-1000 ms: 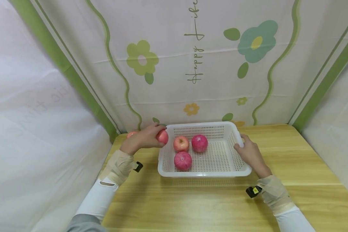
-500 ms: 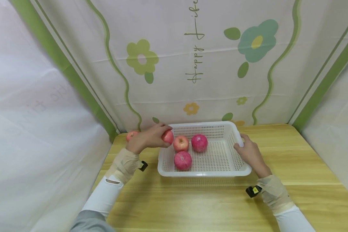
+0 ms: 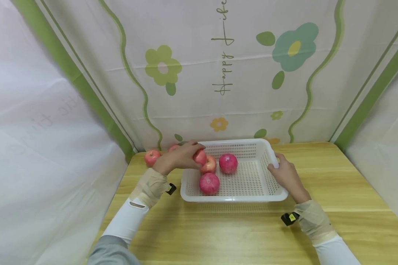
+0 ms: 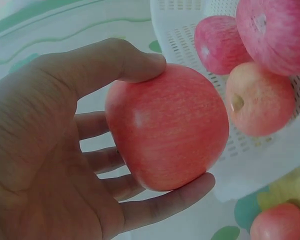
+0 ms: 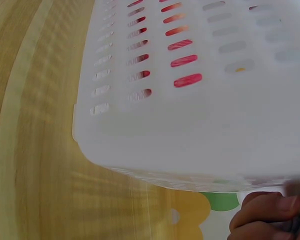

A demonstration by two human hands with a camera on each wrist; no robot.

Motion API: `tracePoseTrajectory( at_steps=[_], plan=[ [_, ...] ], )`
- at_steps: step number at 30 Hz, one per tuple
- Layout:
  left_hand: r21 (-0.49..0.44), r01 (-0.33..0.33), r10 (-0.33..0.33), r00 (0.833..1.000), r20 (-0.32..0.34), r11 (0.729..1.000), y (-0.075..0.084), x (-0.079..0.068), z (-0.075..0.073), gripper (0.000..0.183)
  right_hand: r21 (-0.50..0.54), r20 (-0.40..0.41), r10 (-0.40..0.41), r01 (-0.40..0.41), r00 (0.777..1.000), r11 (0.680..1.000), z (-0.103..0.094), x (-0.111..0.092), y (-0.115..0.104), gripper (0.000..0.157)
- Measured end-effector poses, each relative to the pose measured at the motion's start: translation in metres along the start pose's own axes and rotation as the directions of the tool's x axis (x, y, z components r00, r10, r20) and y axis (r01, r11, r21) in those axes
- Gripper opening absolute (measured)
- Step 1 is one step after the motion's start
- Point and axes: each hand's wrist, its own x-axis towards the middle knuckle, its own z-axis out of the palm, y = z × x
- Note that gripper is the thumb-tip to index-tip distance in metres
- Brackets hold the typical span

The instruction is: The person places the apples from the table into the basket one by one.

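Observation:
My left hand [image 3: 182, 157] grips a red apple [image 4: 167, 127] between thumb and fingers, over the left side of a white plastic basket [image 3: 232, 198]. Inside the basket lie a yellowish-red apple [image 3: 209, 164], partly hidden by the held one, and two pinker apples, one at the back [image 3: 228, 163] and one in front [image 3: 209, 183]. At the basket's right end my right hand [image 3: 285, 175] holds the rim, thumb on the inner side. In the right wrist view its fingers [image 5: 265, 215] show at the lower right, beside the slotted basket wall [image 5: 190, 130].
Behind the left wrist, a red apple [image 3: 152, 157] rests on the wooden table [image 3: 232, 235]. Another apple [image 3: 173, 147] shows partly behind the left hand. A flower-printed white cloth [image 3: 192, 73] rises behind the basket, with white cloth sides left and right.
My left hand has moved right with the apple, from beside the basket's left rim to over its inside. More of the apples on the table shows now. My right hand and the basket stay put.

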Motion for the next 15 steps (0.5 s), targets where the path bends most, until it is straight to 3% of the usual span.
tracePoseTrajectory(
  at_steps=[7,15],
  plan=[
    [-0.029,-0.03,0.031,0.999,0.036,0.999,0.008,0.009,0.005,0.076,-0.009,-0.009,-0.002,0.001,1.0,1.0,0.001,0.001,0.001,0.07],
    [0.004,-0.095,0.094,0.994,0.048,0.995,0.017,0.02,0.01,0.074,-0.019,-0.011,0.002,-0.002,1.0,1.0,0.002,0.001,0.002,0.07]
  ],
)
